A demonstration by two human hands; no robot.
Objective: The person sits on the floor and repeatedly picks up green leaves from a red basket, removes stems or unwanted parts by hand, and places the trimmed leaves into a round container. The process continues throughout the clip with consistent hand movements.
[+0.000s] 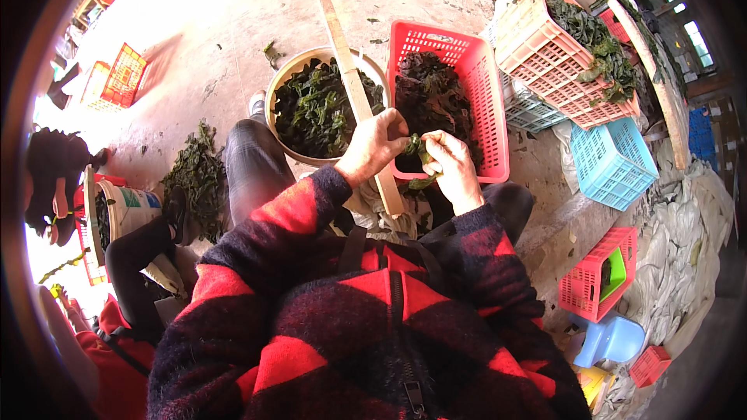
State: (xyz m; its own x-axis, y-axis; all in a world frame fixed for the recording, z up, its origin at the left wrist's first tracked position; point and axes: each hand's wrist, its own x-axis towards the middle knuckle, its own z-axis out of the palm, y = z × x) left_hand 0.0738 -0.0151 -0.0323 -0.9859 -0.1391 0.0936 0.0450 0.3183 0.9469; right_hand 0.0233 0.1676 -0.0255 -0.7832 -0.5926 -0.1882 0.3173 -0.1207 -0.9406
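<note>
Between my two hands is a small green piece of seaweed [415, 147]. My left hand [373, 143] pinches its left end with thumb and fingers, above the lower part of a wooden plank [350, 73]. On the other end, my right hand [452, 166] grips the piece over the near side of a red plastic basket [493, 105]. Dark brown seaweed [432, 90] lies in that basket. To its left stands a round tub [269, 99] with a heap of green seaweed [315, 108]; the plank lies across the tub's rim.
Stacked crates with seaweed [545, 41] rise at the right, beside a light blue crate [613, 157]. Farther down sit a pink crate [575, 289] and a blue plastic stool [613, 341]. At left, a seaweed pile [195, 181] lies near another person's leg [137, 262] and a white bucket [125, 210].
</note>
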